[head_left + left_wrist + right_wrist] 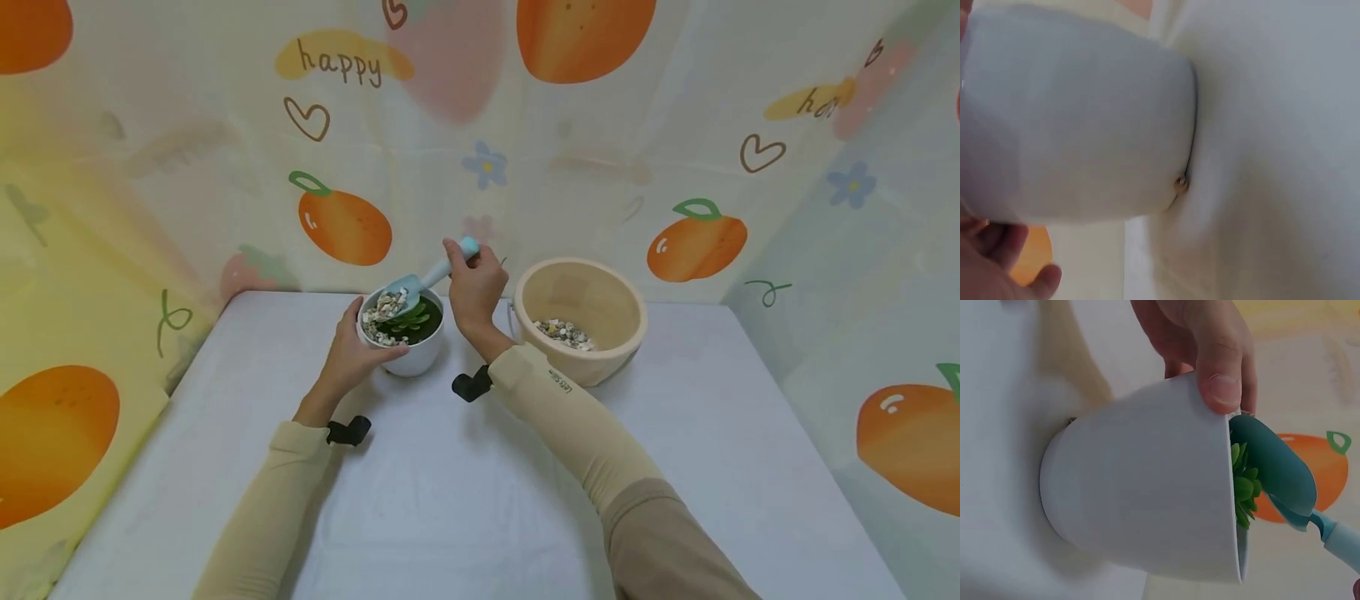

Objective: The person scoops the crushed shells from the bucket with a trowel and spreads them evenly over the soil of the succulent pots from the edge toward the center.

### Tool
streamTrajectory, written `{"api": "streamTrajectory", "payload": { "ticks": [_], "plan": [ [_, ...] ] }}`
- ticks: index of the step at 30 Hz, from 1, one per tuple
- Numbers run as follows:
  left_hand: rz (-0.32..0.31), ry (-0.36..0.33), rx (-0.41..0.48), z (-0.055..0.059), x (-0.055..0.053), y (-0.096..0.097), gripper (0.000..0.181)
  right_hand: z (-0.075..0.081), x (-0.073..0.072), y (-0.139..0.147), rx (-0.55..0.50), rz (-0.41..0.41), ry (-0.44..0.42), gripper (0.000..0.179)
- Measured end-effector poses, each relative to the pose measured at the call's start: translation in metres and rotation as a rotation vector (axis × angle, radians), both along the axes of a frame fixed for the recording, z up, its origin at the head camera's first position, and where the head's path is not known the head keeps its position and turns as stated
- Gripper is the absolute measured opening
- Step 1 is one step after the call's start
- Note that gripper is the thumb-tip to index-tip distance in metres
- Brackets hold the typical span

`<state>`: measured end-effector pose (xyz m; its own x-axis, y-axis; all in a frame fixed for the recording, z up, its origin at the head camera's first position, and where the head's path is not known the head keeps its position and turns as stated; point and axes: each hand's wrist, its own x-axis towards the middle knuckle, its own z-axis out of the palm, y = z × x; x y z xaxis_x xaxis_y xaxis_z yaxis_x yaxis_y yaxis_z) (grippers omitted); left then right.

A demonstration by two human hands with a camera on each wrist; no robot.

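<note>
A white flower pot [414, 360] stands on the table, holding a green succulent [408, 322] and pale pebbles [381, 327] along its left side. My left hand [352, 346] grips the pot from the left, thumb across the near rim, as the right wrist view also shows. My right hand [480, 287] holds the handle of a light blue hand trowel [437, 271], its end pointing up to the right. Tilted over the pot's opening, the trowel's scoop [1279, 469] lies just above the succulent, with pebbles at its tip. Only the pot's side [1079, 119] fills the left wrist view.
To the right stands a wide beige pot [581, 362] with a heap of mixed pebbles [564, 333] at its bottom. A white cloth [450, 517] covers the table. Behind it hangs a fruit-printed curtain [570, 200], close to both pots.
</note>
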<state>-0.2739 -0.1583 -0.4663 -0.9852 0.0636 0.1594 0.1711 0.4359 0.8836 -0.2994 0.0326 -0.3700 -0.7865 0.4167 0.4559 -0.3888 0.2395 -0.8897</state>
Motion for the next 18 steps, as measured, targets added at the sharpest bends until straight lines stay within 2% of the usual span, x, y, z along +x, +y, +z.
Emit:
{"api": "streamTrajectory", "payload": {
  "ticks": [3,6,8,9,14,18],
  "plan": [
    [0.051,0.025,-0.054,-0.001,0.002,0.005,0.114,0.002,0.0,0.001,0.009,-0.007,0.022,0.032],
    [0.066,-0.005,-0.111,0.0,0.003,0.005,0.117,0.003,0.001,0.002,0.013,-0.004,0.026,0.033],
    [0.044,-0.023,-0.118,0.001,0.003,0.003,0.118,0.002,0.001,0.002,0.013,0.001,0.02,0.032],
    [0.016,-0.031,-0.099,0.006,0.004,0.003,0.116,0.001,0.001,0.001,0.013,0.003,0.018,0.033],
    [-0.096,-0.122,-0.061,0.011,-0.005,-0.008,0.119,-0.004,0.0,-0.001,0.003,0.013,0.015,0.033],
    [-0.11,-0.175,-0.062,0.009,-0.011,-0.013,0.122,-0.007,-0.001,-0.003,-0.009,0.022,0.004,0.033]
  ]
}}
